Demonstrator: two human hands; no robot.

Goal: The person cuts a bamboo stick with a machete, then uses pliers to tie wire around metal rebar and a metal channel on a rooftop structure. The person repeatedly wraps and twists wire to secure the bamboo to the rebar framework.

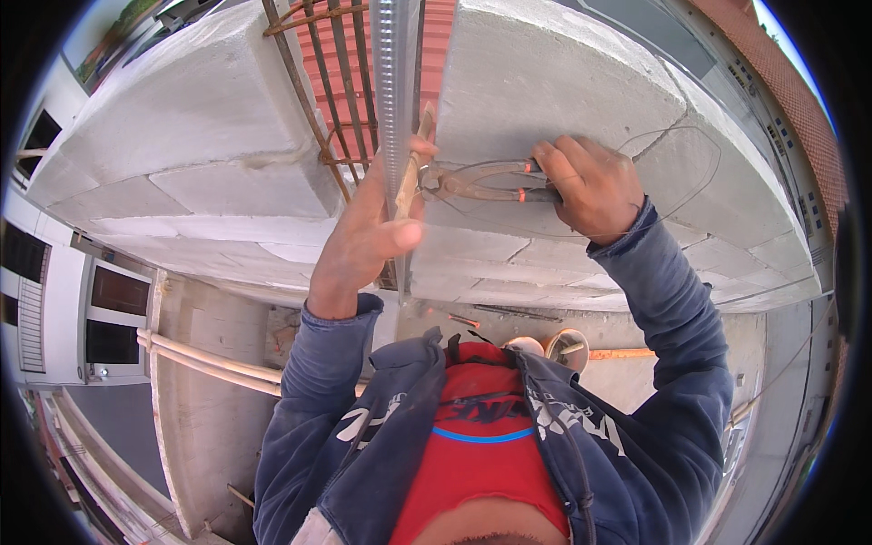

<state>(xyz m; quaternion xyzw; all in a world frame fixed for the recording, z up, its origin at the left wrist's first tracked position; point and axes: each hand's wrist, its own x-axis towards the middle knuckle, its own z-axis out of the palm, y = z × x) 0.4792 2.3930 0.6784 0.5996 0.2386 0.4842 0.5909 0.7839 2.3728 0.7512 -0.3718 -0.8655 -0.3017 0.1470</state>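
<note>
My right hand is closed round the black handles of end-cutting pincers, which have orange marks. Their jaws meet the edge of a narrow wooden stick; whether they bite on wire there is too small to tell. My left hand presses the stick against an upright perforated metal profile, thumb on the near side and fingertips on the far side. A thin wire loops out loosely around my right hand and over the block wall.
Light block walls flank a gap with a rusty rebar cage and red corrugated sheeting. Below are buckets, an orange-handled tool and a dark bar. Wooden poles lie at the left.
</note>
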